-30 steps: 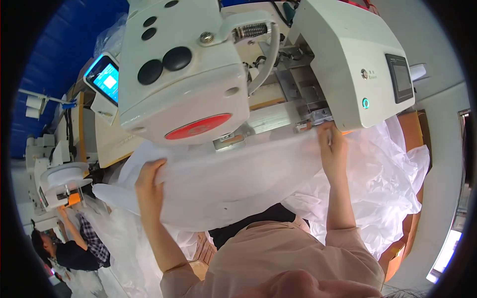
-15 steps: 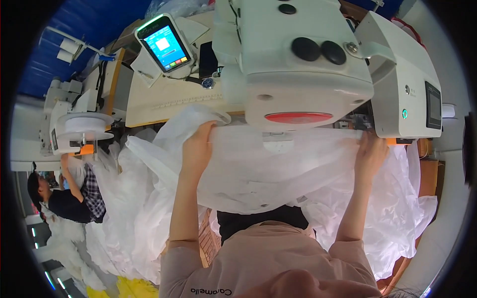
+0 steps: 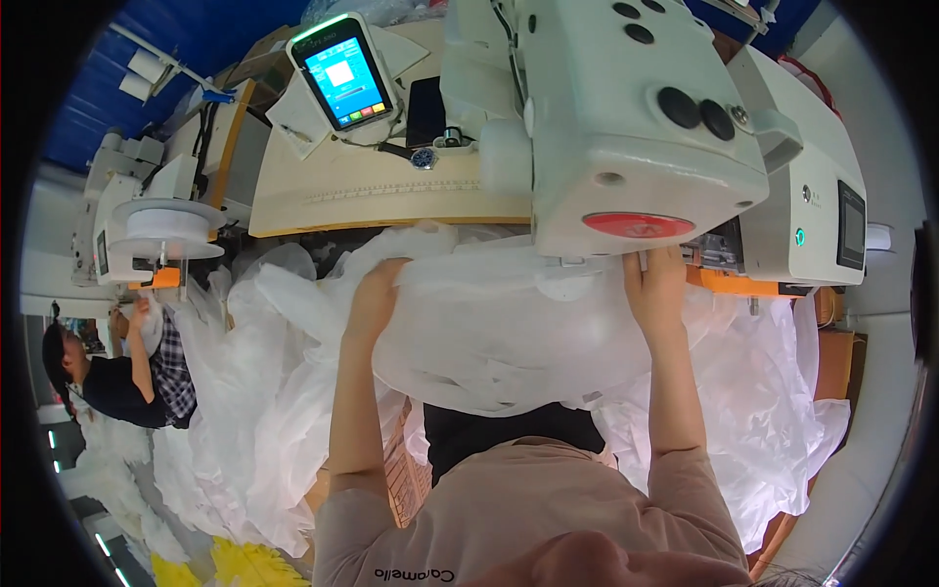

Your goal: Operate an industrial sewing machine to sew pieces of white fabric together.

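A thin white translucent sheet [image 3: 509,338], like sheer fabric or film, is spread across my lap up to the white sewing machine [image 3: 626,147]. At its left part, my left hand [image 3: 380,292] is closed on the upper edge, the fingers partly covered by the folds. My right hand [image 3: 657,289] is at the sheet's right side, close under the front of the machine head; the machine hides its fingertips. That hand appears closed on the edge. Between my hands the sheet sags in a rounded fold. The needle area is hidden behind the machine head.
A lit touchscreen panel [image 3: 344,76], a phone [image 3: 425,112] and a wristwatch [image 3: 421,158] are on the wooden table [image 3: 391,203]. At right is a white box unit with a small display [image 3: 851,225]. More white sheeting [image 3: 245,391] hangs at left, near another person [image 3: 127,386] at a machine.
My right hand has moved left along the sheet, from beside the white box unit to the machine head. My left hand has shifted slightly left and down. The whole view has turned a little.
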`<control>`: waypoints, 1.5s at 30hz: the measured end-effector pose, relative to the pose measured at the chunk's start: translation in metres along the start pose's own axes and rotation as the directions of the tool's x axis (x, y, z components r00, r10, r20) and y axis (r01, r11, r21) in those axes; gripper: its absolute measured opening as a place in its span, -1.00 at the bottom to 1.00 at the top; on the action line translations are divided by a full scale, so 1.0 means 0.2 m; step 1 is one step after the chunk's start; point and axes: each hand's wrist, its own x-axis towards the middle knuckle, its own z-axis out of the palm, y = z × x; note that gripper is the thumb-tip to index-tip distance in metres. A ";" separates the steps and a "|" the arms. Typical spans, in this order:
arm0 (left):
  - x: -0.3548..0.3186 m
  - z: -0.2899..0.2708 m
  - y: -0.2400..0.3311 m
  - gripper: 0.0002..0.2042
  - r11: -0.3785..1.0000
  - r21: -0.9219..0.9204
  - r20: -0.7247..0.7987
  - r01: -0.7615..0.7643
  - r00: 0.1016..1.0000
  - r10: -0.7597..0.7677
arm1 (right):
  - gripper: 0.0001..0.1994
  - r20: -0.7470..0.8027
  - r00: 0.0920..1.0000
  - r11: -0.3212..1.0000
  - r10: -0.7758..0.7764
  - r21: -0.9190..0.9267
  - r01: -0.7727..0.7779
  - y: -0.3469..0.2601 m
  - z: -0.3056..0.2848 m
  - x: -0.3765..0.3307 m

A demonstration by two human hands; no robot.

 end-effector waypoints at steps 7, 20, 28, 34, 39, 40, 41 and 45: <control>-0.20 -0.45 0.06 -0.74 0.983 0.033 -0.521 0.182 0.842 -0.139 | -0.83 0.140 0.960 0.970 0.241 -0.038 -0.238 0.03 0.04 -0.06; -0.05 -0.36 0.19 -0.80 0.995 0.090 -0.685 -0.050 0.722 0.099 | -0.89 0.177 0.950 0.933 0.257 0.212 -0.292 0.01 -0.04 -0.09; -0.04 -0.28 0.37 -0.79 0.938 -0.345 -0.247 0.037 0.961 -0.128 | -0.90 0.231 0.709 0.552 0.666 0.486 -0.677 0.09 -0.33 -0.34; -0.06 -0.12 0.67 -0.74 0.959 0.245 -0.268 -0.144 0.940 0.210 | -0.88 -0.133 0.781 0.775 0.610 -0.106 -0.623 0.16 -0.41 -0.32; -0.06 -0.05 0.55 -0.73 0.982 0.188 -0.342 0.031 0.939 0.036 | -0.88 -0.145 0.967 0.805 0.211 -0.536 -0.256 0.25 -0.36 -0.28; -0.03 -0.04 0.59 -0.72 0.979 0.203 -0.327 0.023 0.944 0.046 | -0.88 -0.188 0.959 0.785 0.210 -0.553 -0.280 0.25 -0.36 -0.27; 0.00 -0.03 0.62 -0.72 0.976 0.216 -0.310 0.012 0.949 0.057 | -0.88 -0.182 0.962 0.790 0.204 -0.550 -0.272 0.25 -0.35 -0.27; -0.09 -0.02 0.38 -0.68 0.979 0.193 -0.323 0.071 0.946 -0.005 | -0.90 -0.054 0.869 0.870 0.492 0.076 -0.488 0.20 -0.33 -0.26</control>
